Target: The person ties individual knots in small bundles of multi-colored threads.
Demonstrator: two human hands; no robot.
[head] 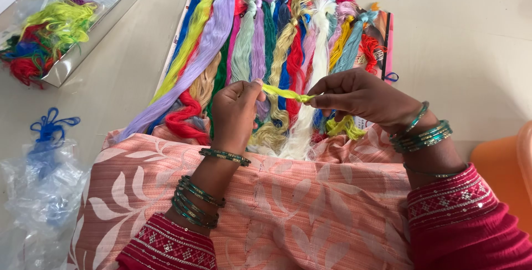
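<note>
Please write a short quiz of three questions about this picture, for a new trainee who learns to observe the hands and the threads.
1. True or false: both hands hold the same yellow-green thread.
2. What lies in the clear box at the upper left? A) tangled threads B) scissors C) buttons
3. What colour is the loose thread on the plastic bag at the left?

Key
1. True: the left hand and the right hand pinch the yellow-green thread stretched between them.
2. A: tangled threads fill the clear box.
3. Blue: the blue thread lies on the plastic bag.
</note>
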